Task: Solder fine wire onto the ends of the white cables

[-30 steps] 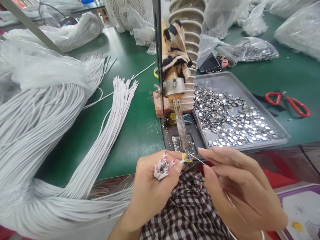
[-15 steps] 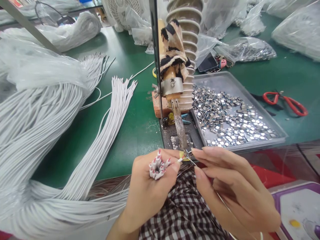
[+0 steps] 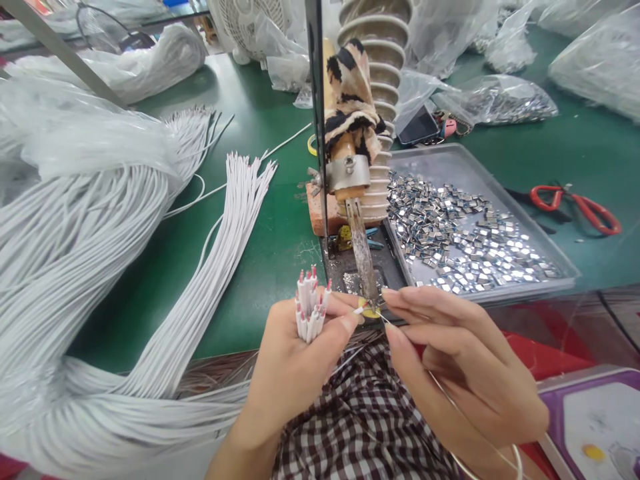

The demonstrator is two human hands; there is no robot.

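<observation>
Wire bundle: white leads with red-tipped ends, standing upright in the left hand, near centre, at the table edge. Left hand is fisted around it; thumb and forefinger pinch one lead out right to the soldering iron tip. Right hand is narrow, pinching thin solder wire at the same tip. Big white cable heap at left, tray of metal clips far right, red scissors beyond. Iron shaft stands just behind the joint.
</observation>
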